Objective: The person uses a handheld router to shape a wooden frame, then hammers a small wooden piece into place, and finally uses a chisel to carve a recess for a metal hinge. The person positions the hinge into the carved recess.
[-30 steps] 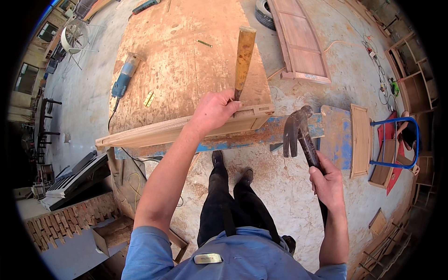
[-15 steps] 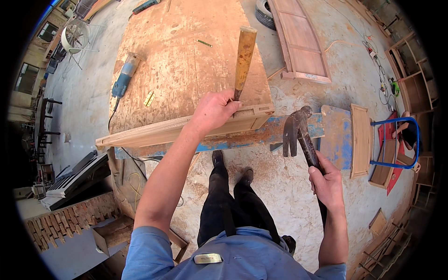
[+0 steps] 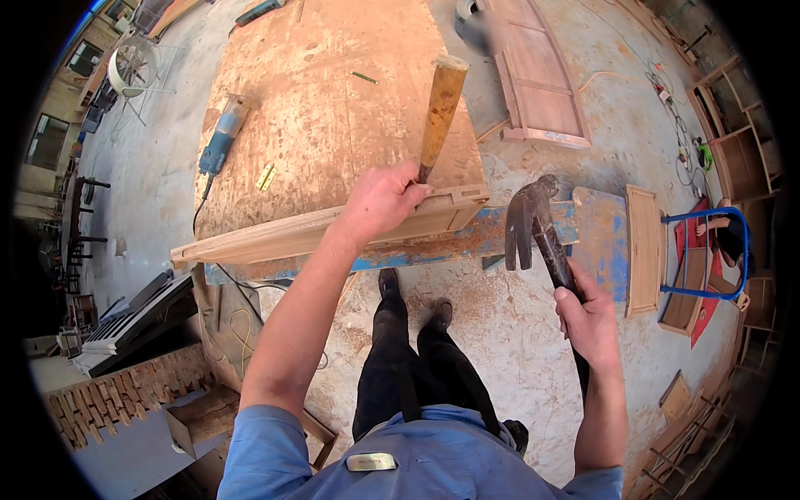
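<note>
Fingers and thumb of the left hand (image 3: 382, 202) pinch the lower part of a yellow-handled chisel (image 3: 442, 108), which rises tilted slightly to the right, its tip hidden by the grip. That hand rests on the upper edge of a pale wooden panel (image 3: 271, 235), stood on its long side along the near edge of the worktop (image 3: 317, 125), with a slot cut near its right end. The right hand (image 3: 590, 315) is wrapped around the dark handle of a claw hammer (image 3: 546, 232), its head up, to the right of the chisel and apart from it. The panel stands between the person and the worktop's broad surface, where a pencil stub (image 3: 364, 77), a brass hinge (image 3: 267, 177) and a blue power tool (image 3: 220, 143) lie, the tool's cord trailing off the left edge. Farther out, a reddish panelled board (image 3: 542, 83) lies beside a tyre (image 3: 475, 33); a smaller panel (image 3: 642, 250) stands near a blue tubular frame (image 3: 665, 290) on the right; a fan (image 3: 133, 65) and a keyboard (image 3: 137, 321) stand on the left.
</note>
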The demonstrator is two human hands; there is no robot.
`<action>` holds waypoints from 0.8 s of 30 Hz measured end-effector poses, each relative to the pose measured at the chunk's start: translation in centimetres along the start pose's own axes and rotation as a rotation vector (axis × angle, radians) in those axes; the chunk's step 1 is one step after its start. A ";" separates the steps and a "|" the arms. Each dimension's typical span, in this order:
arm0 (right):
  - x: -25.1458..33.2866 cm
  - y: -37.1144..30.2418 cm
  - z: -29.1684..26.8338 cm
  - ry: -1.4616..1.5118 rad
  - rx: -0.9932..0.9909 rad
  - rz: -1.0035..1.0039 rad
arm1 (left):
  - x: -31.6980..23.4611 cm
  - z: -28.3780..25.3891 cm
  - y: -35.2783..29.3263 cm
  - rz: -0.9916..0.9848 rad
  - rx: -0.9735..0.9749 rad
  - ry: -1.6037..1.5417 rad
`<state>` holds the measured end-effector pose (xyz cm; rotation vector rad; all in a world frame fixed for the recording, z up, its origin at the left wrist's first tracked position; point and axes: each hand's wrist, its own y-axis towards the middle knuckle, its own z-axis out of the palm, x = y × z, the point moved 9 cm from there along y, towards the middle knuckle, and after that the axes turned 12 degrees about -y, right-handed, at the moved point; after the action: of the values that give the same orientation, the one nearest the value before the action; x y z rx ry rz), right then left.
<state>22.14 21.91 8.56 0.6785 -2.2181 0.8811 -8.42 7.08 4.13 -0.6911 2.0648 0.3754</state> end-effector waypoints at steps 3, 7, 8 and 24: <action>2.0 0.4 -1.4 -0.096 -0.043 -0.048 | -0.4 0.1 -0.2 0.091 -0.029 0.050; 7.4 0.7 -3.7 -0.100 -0.157 -0.273 | 0.2 0.1 -0.6 0.077 -0.040 0.002; 8.9 0.8 -4.2 -0.119 -0.177 -0.315 | 0.2 0.1 -0.6 0.092 -0.041 0.029; 20.7 0.7 -4.0 -0.383 -0.173 -0.578 | 1.1 0.4 -1.8 0.153 -0.107 0.118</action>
<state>9.59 20.72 25.49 1.3995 -2.1866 0.2785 -7.60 5.47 2.96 -0.6334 2.2295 0.5464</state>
